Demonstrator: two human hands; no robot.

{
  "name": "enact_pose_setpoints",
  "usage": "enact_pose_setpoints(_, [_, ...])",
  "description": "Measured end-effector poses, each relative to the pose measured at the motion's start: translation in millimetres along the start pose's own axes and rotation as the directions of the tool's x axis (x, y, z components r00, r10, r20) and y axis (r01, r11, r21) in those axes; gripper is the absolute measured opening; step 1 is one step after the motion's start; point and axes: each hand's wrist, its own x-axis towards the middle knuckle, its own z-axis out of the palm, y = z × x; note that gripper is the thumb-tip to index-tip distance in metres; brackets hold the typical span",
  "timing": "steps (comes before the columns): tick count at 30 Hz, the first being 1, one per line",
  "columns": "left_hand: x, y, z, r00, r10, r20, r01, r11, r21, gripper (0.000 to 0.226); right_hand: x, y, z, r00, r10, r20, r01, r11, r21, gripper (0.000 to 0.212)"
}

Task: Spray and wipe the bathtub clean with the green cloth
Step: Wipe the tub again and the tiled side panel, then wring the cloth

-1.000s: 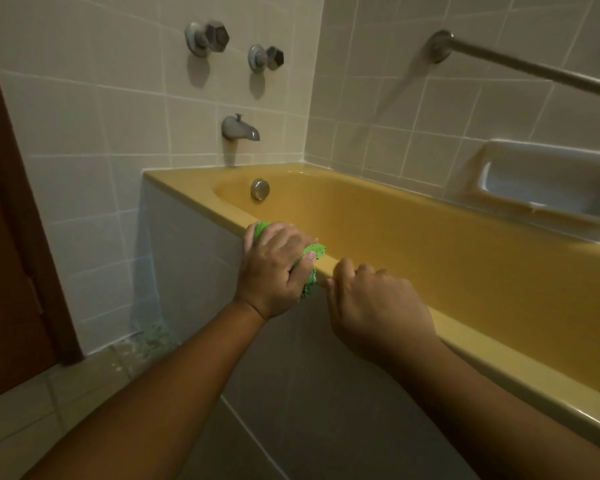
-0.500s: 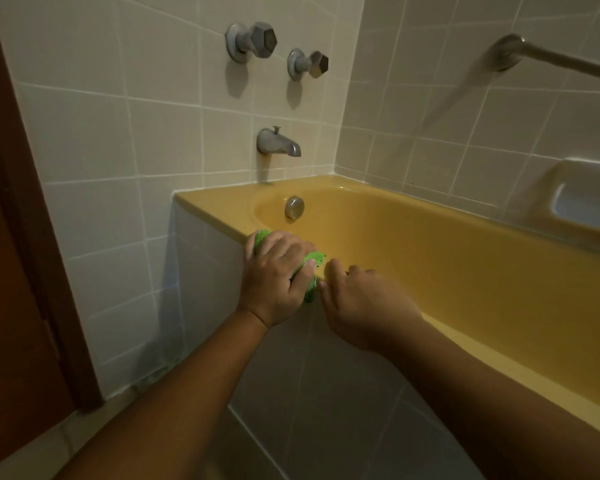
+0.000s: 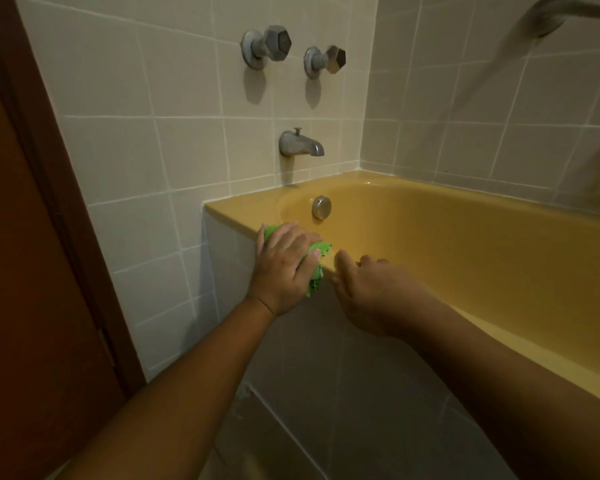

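Head view: both your hands are at the near rim of the bathtub (image 3: 236, 213), at its tap end.
The green cloth (image 3: 322, 248) is mostly hidden under your left hand (image 3: 284, 268), which clamps it, bunched, onto the rim. Your right hand (image 3: 371, 292) sits just beside it on the rim with its fingertips out of sight, so I cannot tell whether it grips. Counted: two tap handles (image 3: 274, 43), one spout (image 3: 300, 145), and one grab rail (image 3: 561, 8), cut off at the frame's edge.
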Motion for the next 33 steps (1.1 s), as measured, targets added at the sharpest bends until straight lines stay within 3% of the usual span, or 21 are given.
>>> enact_pose_setpoints(5, [10, -20, -14, 0.987, -0.063, 0.148, 0.067, 0.997, -0.027, 0.051, 30, -13, 5, 1.000, -0.018, -0.005, 0.018, 1.000, 0.006, 0.054])
enact_pose_setpoints(15, [28, -61, -35, 0.931, -0.151, 0.332, 0.128, 0.988, 0.089, 0.061, 83, -42, 16, 0.999, -0.034, 0.018, 0.032, 0.997, 0.070, 0.057])
enact_pose_setpoints(21, [41, -94, -36, 0.936, -0.192, 0.296, 0.181, 0.981, 0.063, 0.059, 125, -59, 19, 0.996, -0.044, 0.076, 0.037, 0.995, 0.091, 0.067])
enact_pose_setpoints(24, [48, -119, -38, 0.936, -0.210, 0.284, 0.208, 0.977, 0.037, 0.049, 142, -67, 22, 0.996, -0.038, 0.082, 0.030, 0.995, 0.100, 0.067])
enact_pose_setpoints(33, [70, -191, -40, 0.949, -0.187, 0.254, 0.185, 0.982, 0.034, 0.050, 175, -81, 30, 0.998, -0.036, 0.045, 0.034, 0.998, 0.044, 0.064])
